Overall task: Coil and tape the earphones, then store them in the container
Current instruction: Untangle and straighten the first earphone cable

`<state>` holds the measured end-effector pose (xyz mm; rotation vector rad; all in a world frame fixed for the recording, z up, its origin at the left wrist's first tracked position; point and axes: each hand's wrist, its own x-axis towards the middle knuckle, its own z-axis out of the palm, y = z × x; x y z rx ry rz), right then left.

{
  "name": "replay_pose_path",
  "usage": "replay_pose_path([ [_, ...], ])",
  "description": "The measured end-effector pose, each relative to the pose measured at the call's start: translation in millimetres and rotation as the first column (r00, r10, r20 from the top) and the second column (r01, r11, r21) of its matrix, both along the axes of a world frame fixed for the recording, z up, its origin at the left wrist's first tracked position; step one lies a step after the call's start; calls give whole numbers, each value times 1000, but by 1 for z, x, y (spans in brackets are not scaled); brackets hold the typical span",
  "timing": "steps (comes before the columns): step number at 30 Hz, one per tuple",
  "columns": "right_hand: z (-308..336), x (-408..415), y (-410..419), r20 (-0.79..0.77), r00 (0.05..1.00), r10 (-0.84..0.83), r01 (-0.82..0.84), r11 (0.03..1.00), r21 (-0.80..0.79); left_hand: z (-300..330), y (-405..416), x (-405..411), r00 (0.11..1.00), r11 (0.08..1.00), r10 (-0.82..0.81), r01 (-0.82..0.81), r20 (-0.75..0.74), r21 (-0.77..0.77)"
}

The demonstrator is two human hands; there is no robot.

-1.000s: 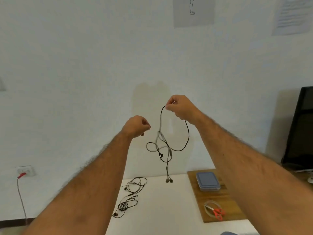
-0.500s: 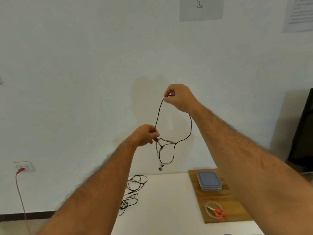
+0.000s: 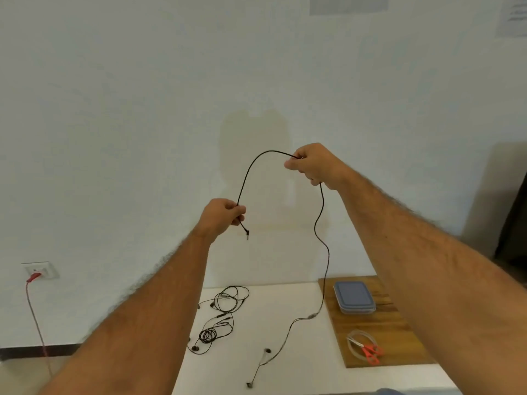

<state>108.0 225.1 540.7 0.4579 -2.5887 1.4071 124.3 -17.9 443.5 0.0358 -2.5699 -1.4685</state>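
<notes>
I hold black earphones (image 3: 322, 223) up in front of the white wall. My left hand (image 3: 221, 216) pinches the cable close to its plug end, and the jack dangles just below the fingers. My right hand (image 3: 313, 163) grips the cable higher and to the right. The wire arches between the two hands. From my right hand it hangs down to the white table (image 3: 288, 309), where the split and both earbuds lie. A blue-lidded container (image 3: 354, 297) sits shut on a wooden board (image 3: 399, 332) at the right.
More tangled black earphones (image 3: 221, 317) lie on the table's left part. A tape roll (image 3: 352, 342) with red scissors (image 3: 370, 353) lies on the board's near end. A wall socket (image 3: 41, 270) with a red cable is low on the left. A dark monitor stands at far right.
The tangle has come undone. My left hand slid to the plug end, my right hand moved right, and the earbud end dropped onto the table.
</notes>
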Motion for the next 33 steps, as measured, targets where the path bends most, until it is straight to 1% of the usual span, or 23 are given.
replay_pose_path([
  [3, 9, 2, -10, 39, 992, 120, -119, 993, -26, 9, 10, -2, 999, 999, -40, 41, -15, 30],
  [5, 17, 4, -14, 10, 989, 146, -146, 988, -46, 15, 14, -3, 998, 996, -55, 57, -30, 74],
  [8, 29, 2, -12, -77, 993, 90, -97, 991, -90, 24, 20, -1, 993, 979, -108, 114, -46, 169],
  [12, 37, -6, -1, -136, 991, -12, -4, 993, -115, 39, 23, 5, 984, 962, -173, 179, -43, 207],
  [14, 31, -11, 4, -111, 993, -47, 38, 996, -78, 50, 24, 9, 977, 951, -205, 211, -51, 226],
  [16, 20, -15, 9, -32, 998, -58, 59, 998, 21, 63, 24, 12, 965, 921, -256, 261, -56, 289],
  [19, 0, -15, 12, 32, 998, -60, 55, 989, 135, 75, 28, 17, 929, 876, -369, 346, 5, 335],
  [21, -3, -10, 7, 81, 997, 22, -34, 988, 151, 79, 33, 18, 901, 865, -428, 385, 72, 323],
  [24, 8, 4, -8, 241, 945, 219, -255, 959, 127, 79, 41, 20, 861, 861, -483, 433, 160, 268],
  [26, 15, 10, -15, 268, 920, 287, -324, 940, 107, 77, 43, 21, 855, 863, -490, 447, 170, 236],
  [29, 18, 12, -15, 250, 914, 319, -346, 935, 74, 72, 43, 21, 867, 867, -478, 441, 138, 231],
  [33, 17, 7, -9, 90, 964, 249, -258, 960, 110, 73, 32, 22, 840, 837, -520, 466, 153, 287],
])
